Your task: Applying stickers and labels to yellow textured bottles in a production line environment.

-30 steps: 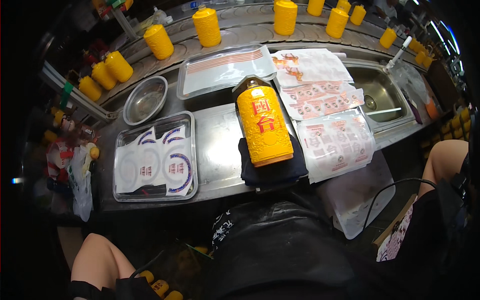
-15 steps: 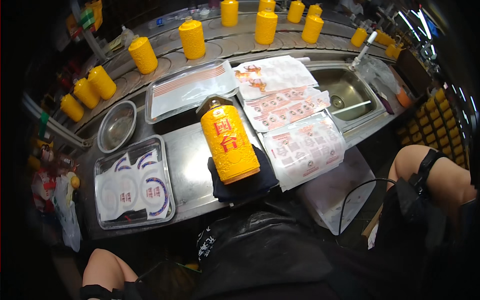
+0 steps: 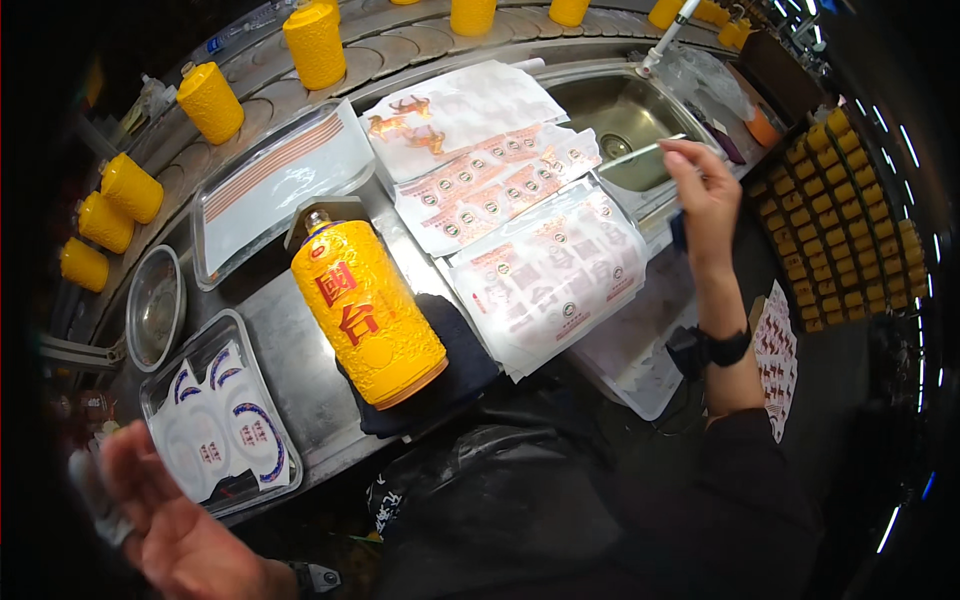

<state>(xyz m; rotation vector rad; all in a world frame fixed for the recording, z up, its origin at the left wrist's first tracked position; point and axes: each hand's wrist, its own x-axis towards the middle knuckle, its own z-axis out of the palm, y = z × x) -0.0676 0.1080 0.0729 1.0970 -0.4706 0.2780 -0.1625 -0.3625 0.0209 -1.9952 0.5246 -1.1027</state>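
Observation:
My right hand reaches over the sink, thumb and fingers closed at the outer end of a thin white stick. At the lower left, my left hand is open and empty, palm showing, with greyish coverings on some blurred fingers. Between the hands, a yellow textured bottle with red characters lies tilted on a dark folded cloth. My left hand is nearest a metal tray holding white label pieces with blue-patterned arcs.
Printed label sheets overlap beside the sink. Behind are a tray with a striped sheet and a round metal bowl. Yellow bottles line the conveyor. Stacked yellow pieces stand at right.
Both hands have come into view, the right at the stick and the left near the label tray. The view has shifted right; the bottle still lies on the cloth.

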